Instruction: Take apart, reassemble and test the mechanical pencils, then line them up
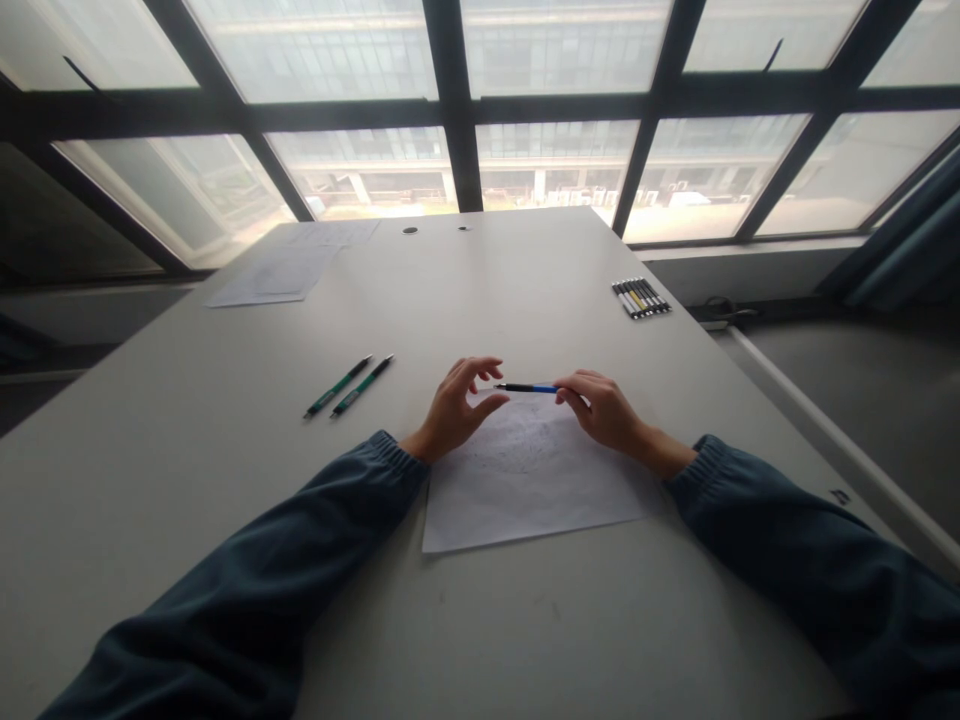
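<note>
A blue pen with a black grip [529, 388] is held level above a sheet of paper [525, 500]. My right hand [600, 405] pinches its blue end, fingers closed round it. At the pen's pointed end, my left hand [459, 405] is open, its thumb and fingers spread apart close to the tip. The sheet beneath my hands carries faint pencil-like marks, and its far edge is partly hidden behind them. Left of my left hand, two green pens with black ends [350, 388] lie side by side on the white table [195, 480].
Toward the right edge of the table lies a row of several pens [641, 298], mostly black and white with a yellowish one. More papers [274, 270] lie at the far left. Large dark-framed windows [457, 150] rise behind the table.
</note>
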Demonstrator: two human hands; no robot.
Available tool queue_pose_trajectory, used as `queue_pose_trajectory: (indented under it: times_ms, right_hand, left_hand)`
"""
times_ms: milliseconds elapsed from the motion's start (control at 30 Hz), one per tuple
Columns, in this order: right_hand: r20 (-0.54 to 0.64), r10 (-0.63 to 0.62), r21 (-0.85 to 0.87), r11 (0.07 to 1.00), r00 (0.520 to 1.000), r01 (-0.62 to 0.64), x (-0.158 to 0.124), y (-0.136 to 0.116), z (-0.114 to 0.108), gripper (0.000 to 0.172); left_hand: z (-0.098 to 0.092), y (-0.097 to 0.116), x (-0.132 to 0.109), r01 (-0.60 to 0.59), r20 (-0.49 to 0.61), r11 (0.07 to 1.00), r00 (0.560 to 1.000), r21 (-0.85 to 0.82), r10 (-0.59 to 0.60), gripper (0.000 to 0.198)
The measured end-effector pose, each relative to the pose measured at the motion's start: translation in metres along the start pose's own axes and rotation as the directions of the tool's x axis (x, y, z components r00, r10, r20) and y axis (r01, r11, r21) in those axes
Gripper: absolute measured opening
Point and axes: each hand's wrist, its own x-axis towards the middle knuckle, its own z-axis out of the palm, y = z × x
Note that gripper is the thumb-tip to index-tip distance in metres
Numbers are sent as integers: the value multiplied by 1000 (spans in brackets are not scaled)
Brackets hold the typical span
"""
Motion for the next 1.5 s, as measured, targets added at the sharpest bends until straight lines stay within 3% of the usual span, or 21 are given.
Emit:
queue_pose_trajectory:
  times_ms: [100, 200, 533, 900, 1167, 1500]
  right_hand:
    - [1, -2, 1, 1000, 1000, 2, -1, 2, 1, 19]
    - [5, -10, 1, 1000, 1000, 10, -1, 2, 2, 19]
    - [9, -52, -14, 999, 999, 52, 0, 0, 1, 18]
    - [11, -38, -1, 999, 999, 38, 0, 0, 0, 17]
    - [4, -32, -9, 999, 999, 32, 0, 0, 0, 18]
    - [5, -7, -8, 1000, 1000, 7, 0, -1, 0, 18]
  left_hand:
    - [0, -1, -1, 69, 3, 998, 998, 9, -69, 29]
    - [0, -1, -1, 92, 28, 995, 995, 50, -93, 34]
    - [-2, 1, 1, 29, 91, 999, 995, 26, -31, 43]
    - [0, 2, 2, -53, 7, 995, 999, 79, 52, 19]
    - [1, 2, 2, -82, 5, 994, 997, 79, 82, 8]
    - [-1, 3, 2, 5, 34, 997, 999, 75, -8, 24]
